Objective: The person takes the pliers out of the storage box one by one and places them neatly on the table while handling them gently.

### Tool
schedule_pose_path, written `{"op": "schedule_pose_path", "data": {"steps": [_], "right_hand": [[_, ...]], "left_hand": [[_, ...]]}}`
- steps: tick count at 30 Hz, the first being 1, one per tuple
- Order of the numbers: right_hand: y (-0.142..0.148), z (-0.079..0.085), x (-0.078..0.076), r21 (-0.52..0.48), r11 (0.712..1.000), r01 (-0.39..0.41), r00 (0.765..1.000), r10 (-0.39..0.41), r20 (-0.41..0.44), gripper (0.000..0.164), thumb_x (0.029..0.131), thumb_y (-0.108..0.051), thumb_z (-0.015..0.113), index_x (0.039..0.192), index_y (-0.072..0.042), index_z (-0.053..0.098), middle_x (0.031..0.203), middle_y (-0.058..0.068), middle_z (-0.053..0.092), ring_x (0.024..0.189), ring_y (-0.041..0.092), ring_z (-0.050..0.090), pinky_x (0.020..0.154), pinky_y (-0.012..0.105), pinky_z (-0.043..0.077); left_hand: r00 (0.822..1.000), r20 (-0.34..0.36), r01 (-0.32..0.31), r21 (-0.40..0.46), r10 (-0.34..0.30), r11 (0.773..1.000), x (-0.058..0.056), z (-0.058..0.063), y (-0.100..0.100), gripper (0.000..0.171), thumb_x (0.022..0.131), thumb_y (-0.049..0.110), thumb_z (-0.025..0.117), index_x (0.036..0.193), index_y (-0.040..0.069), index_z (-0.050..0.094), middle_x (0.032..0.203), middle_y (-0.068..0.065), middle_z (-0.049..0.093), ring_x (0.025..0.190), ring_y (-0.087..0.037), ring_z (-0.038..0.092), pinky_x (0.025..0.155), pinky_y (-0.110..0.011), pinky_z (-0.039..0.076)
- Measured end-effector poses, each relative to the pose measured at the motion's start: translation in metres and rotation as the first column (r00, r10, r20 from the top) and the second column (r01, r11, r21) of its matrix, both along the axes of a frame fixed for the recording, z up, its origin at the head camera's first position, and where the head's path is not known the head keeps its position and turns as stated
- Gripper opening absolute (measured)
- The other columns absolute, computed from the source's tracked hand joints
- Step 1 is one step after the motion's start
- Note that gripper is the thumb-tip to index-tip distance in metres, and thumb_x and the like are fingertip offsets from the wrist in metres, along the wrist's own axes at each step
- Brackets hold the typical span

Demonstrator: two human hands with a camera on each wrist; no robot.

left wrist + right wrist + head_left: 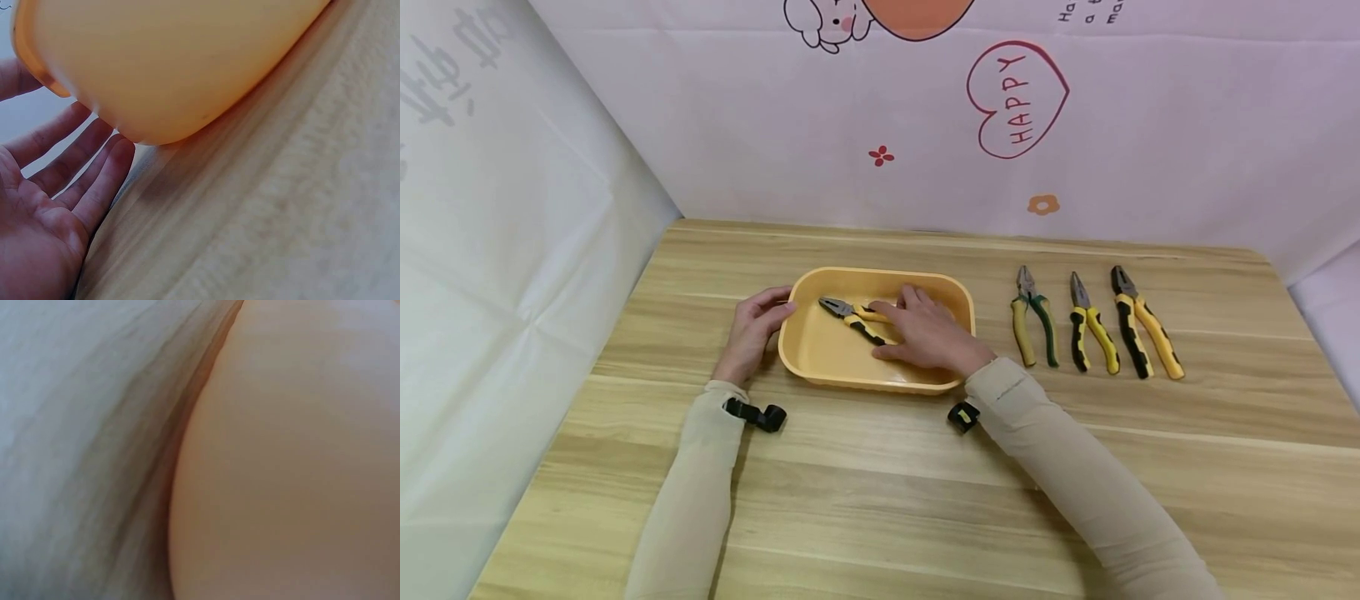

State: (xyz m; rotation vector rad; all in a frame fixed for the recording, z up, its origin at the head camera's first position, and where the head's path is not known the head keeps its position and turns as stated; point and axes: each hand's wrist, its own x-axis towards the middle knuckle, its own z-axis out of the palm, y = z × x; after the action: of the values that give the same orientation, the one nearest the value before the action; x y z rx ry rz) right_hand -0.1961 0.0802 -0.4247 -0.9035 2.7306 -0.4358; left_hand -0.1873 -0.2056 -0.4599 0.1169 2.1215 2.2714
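A yellow plastic basin [842,375] stands on the table, with a pair of pliers [850,313] lying inside, its jaws toward the far left. My right hand [925,329] is down in the basin over the pliers' yellow-and-black handles, fingers spread and thumb apart, covering the handle ends. My left hand [752,329] holds the basin's left end, thumb at the rim. In the left wrist view the left hand's fingers [103,169] press against the basin's outer wall. The right wrist view shows only the basin's outer wall [281,456] and the table, not the hand.
To the right of the basin lie three pliers in a row: green-handled pliers [1033,318], yellow-and-black long-nose pliers [1093,325] and larger yellow-and-black pliers [1142,323]. A printed white cloth [760,133] hangs behind the wooden table [865,483].
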Motion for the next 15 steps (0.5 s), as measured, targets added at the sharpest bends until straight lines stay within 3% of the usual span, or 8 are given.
{"op": "schedule_pose_path", "data": {"steps": [15], "right_hand": [[-0.0027,0.0008,0.0009,0.038,0.999,0.023,1.0,-0.023,0.003,0.069,0.095,-0.05,0.068,0.152,-0.019,0.046,0.114,0.01,0.046,0.096,0.023,0.049,0.071,0.038,0.046]], "left_hand": [[1.0,-0.007,0.007,0.003,-0.007,1.0,-0.0008,-0.0014,-0.0006,0.04,0.099,0.005,0.061,0.133,-0.015,0.056,0.126,-0.027,0.06,0.101,-0.019,0.067,0.085,-0.025,0.057]]}}
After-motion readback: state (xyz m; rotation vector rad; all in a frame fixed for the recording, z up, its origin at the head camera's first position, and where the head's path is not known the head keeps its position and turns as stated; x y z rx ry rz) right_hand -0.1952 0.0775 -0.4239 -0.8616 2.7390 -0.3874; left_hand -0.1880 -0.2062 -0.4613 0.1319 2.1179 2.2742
